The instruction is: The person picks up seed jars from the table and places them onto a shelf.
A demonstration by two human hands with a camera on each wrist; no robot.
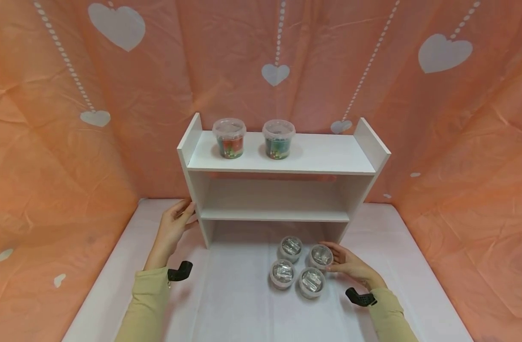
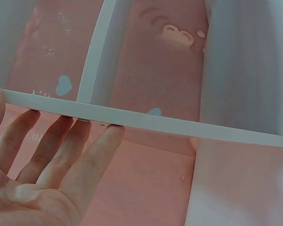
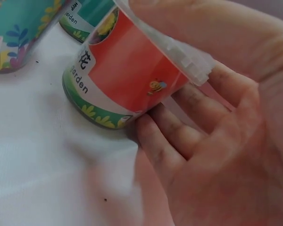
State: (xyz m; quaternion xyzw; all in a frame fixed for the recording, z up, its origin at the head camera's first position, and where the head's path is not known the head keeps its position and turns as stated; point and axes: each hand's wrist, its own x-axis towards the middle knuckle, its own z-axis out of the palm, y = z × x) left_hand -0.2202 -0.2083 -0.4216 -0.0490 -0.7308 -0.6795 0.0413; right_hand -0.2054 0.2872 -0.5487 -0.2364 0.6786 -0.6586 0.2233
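Observation:
A white shelf unit stands on the table. My left hand is at its left side panel; in the left wrist view, the straight fingers touch the panel's edge, with the thumb at the frame's left border. My right hand holds a lidded plastic tub, thumb at the lid and fingers around its side. In the right wrist view this tub has a red label with a bee and the word "garden". Three similar tubs, among them the front one, stand beside it with silvery packets under their clear lids.
On the top shelf board stand a red-labelled tub and a green-labelled tub, toward the left. A middle board runs below. Orange curtains with white hearts surround the white-covered table.

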